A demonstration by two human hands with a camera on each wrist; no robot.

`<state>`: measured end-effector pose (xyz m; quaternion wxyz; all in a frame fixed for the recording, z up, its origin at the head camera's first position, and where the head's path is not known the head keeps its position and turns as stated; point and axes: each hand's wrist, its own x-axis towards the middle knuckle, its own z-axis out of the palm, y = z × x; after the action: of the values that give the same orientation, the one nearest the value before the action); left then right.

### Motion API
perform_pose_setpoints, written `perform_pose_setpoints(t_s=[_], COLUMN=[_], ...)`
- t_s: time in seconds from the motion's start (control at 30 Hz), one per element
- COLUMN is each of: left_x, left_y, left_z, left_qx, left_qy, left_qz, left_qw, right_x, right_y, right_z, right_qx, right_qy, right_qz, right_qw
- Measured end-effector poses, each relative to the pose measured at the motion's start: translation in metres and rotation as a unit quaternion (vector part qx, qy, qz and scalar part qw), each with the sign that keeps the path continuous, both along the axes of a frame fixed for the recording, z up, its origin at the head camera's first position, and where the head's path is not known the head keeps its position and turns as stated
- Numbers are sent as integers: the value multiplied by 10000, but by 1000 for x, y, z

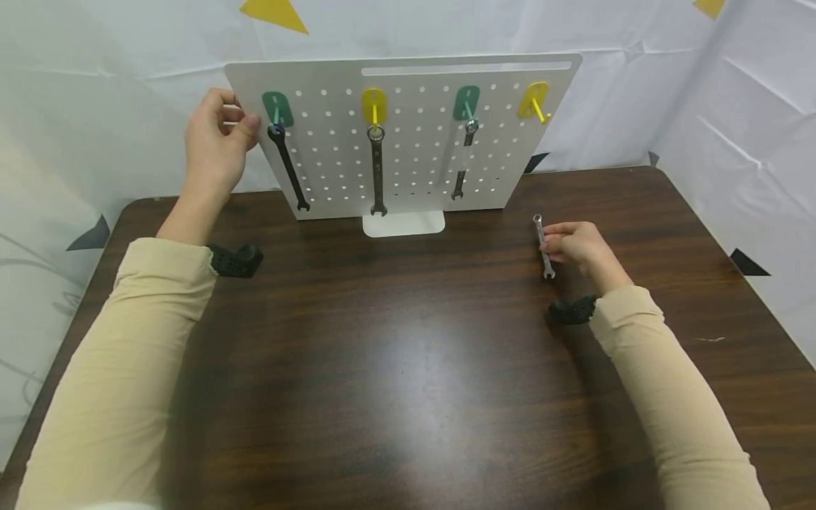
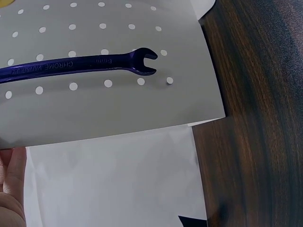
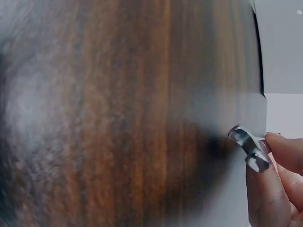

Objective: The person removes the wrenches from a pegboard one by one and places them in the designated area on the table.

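Observation:
My left hand [image 1: 219, 145] holds the left edge of a grey pegboard [image 1: 408, 166], thumb at the edge near the upper corner. In the left wrist view only part of this hand [image 2: 12, 189] shows beside the board. My right hand [image 1: 580, 248] pinches a small silver combination wrench [image 1: 544, 248], ring end up, above the table right of the board. The right wrist view shows that wrench's open jaw end [image 3: 251, 149] between thumb and fingers. A dark wrench [image 1: 290, 168], a middle wrench [image 1: 377, 170] and a shorter wrench [image 1: 464, 159] hang on the board.
The hanging wrenches are on a green hook [image 1: 277, 108], a yellow hook [image 1: 374, 106] and another green hook [image 1: 467, 103]. A yellow hook [image 1: 534, 100] at the right bears nothing. The board's white foot [image 1: 404, 224] stands on the brown wooden table [image 1: 408, 319]. White sheeting [image 1: 159, 42] hangs behind.

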<state>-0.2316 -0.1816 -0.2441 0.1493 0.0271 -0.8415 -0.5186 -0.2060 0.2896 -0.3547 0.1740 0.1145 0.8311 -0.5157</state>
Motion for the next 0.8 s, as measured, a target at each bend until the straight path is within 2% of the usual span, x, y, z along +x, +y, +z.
perform_pose_setpoints(t_s=[0.53, 0.8], left_x=[-1, -2], left_y=[0, 0], left_z=[-1, -1], left_qx=[126, 116], left_qy=[13, -14], left_qz=[4, 1], left_qw=[9999, 9999], right_x=[3, 3], right_y=[-3, -1], right_z=[0, -1], right_qx=[625, 718], right_qy=[45, -25], right_qz=[-63, -98], right_qw=[9980, 9974])
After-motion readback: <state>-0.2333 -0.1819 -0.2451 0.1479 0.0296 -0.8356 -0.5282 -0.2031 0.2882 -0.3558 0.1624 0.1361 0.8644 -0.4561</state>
